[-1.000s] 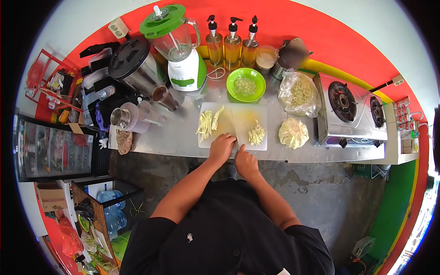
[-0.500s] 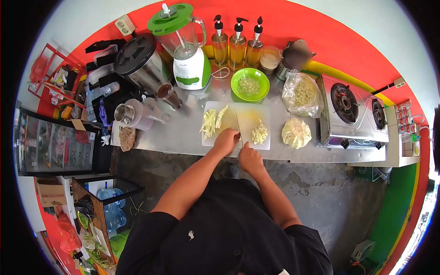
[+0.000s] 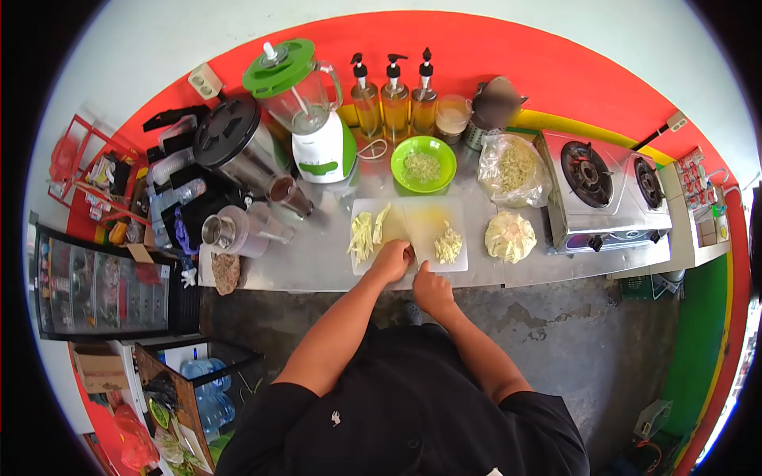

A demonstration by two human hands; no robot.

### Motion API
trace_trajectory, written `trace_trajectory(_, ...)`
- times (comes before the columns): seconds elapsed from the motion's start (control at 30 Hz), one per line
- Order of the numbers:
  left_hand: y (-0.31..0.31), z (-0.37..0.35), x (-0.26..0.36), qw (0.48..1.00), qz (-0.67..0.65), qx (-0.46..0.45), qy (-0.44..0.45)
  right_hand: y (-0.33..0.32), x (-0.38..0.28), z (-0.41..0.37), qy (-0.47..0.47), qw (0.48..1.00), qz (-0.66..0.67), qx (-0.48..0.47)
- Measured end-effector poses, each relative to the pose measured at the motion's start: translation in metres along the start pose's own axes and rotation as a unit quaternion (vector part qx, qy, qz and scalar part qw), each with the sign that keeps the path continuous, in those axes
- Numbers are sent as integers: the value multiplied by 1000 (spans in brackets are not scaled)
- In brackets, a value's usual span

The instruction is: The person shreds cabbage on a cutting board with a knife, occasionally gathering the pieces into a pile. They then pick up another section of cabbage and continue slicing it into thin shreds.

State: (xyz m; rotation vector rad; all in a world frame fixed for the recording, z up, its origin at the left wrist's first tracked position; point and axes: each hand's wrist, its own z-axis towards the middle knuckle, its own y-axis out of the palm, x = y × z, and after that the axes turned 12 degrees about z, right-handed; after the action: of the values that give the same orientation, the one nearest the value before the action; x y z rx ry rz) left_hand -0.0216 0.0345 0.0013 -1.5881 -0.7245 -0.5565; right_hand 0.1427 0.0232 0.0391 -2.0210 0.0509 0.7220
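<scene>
A white cutting board (image 3: pixel 453 208) lies near the counter's front edge. My right hand (image 3: pixel 433 289) is closed around the handle of a knife (image 3: pixel 409 225), whose thin blade points away from me across the board. Just left of the blade, my left hand (image 3: pixel 392 262) rests on the board with curled fingers; whatever is under them is hidden. Pale cabbage leaf strips (image 3: pixel 365 236) lie at the board's left side. On its right side sits a small pile of chopped cabbage (image 3: pixel 448 244). A partly cut cabbage head (image 3: pixel 510 237) stands on the counter to the right.
Behind the board is a green bowl (image 3: pixel 424 164) of shredded pieces, beside a plastic bag of sprouts (image 3: pixel 516 169). A two-burner stove (image 3: pixel 607 206) stands at right. A blender (image 3: pixel 321 147), pump bottles (image 3: pixel 394 103) and a steel container (image 3: pixel 238 143) line the back left.
The camera view has tilted, so the counter sits lower in the picture. Both hands remain at the front of the board, the right one still on the knife.
</scene>
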Motion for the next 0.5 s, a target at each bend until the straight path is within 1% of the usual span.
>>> trace_trajectory(0.1, -1, 0, 2, 1000, -22, -14, -5, -6, 3, 3, 3, 1000, -1, -5)
trace_trajectory(0.17, -4, -3, 8, 1000, -3, -2, -5, -9, 3, 1, 5, 1000, -5, -9)
trace_trajectory(0.23, -2, -4, 6, 1000, -18, 6, 3, -6, 4, -1, 11, 1000, 2, -28)
trace_trajectory(0.37, -7, -6, 11, 1000, -20, 17, 11, 1, -2, 0, 16, 1000, 18, -17)
trace_trajectory(0.5, -4, -8, 8, 999, -38, 27, 21, -10, -6, -4, 25, 999, 28, -23)
